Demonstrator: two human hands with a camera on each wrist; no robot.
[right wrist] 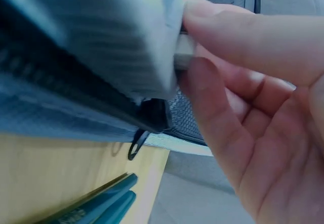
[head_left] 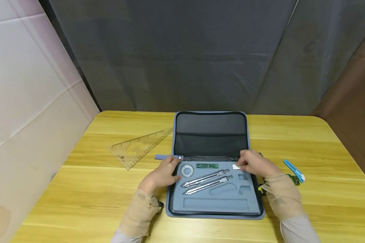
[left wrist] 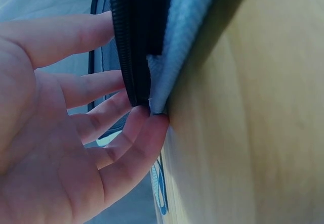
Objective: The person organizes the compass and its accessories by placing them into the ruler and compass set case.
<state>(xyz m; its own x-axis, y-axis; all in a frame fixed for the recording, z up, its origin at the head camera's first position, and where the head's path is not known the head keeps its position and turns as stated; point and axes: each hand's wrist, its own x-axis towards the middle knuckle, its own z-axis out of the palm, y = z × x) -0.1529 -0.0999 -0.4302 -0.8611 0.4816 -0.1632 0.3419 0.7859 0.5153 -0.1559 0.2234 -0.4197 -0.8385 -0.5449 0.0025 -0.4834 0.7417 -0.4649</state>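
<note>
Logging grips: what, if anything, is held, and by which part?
The right hand pinches a white block by its right end; the left hand touches the case.

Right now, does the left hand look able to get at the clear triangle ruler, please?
Probably yes: the left hand touches the case, and the ruler lies uncovered on the table beside it.

Dark grey sheeting hangs behind a yellow wood-grain table.
</note>
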